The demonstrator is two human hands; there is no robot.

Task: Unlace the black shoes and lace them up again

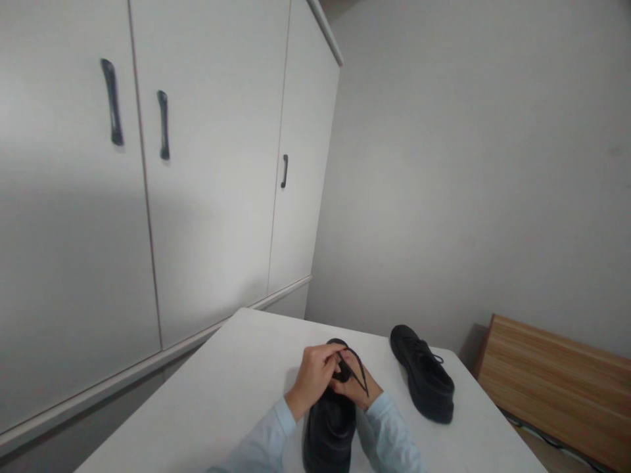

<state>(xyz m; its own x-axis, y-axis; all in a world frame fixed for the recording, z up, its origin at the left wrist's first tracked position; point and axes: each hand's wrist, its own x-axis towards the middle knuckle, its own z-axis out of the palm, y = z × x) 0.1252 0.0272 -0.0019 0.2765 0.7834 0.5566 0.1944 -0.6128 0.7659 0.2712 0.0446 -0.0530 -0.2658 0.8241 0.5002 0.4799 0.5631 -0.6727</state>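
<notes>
A black shoe (329, 427) stands on the white table (236, 381) right in front of me, heel towards me. My left hand (313, 376) pinches its black lace (355, 365) above the tongue. My right hand (355, 389) lies behind the lace on the shoe's far side and grips it too; a loop of lace arcs over both hands. A second black shoe (424, 381), laced, rests on the table to the right, apart from my hands. Both my sleeves are light blue.
A tall white wardrobe (207, 171) with dark handles fills the left, close to the table's left edge. A plain grey wall is behind. A wooden piece of furniture (557, 387) stands low at the right, beyond the table's edge.
</notes>
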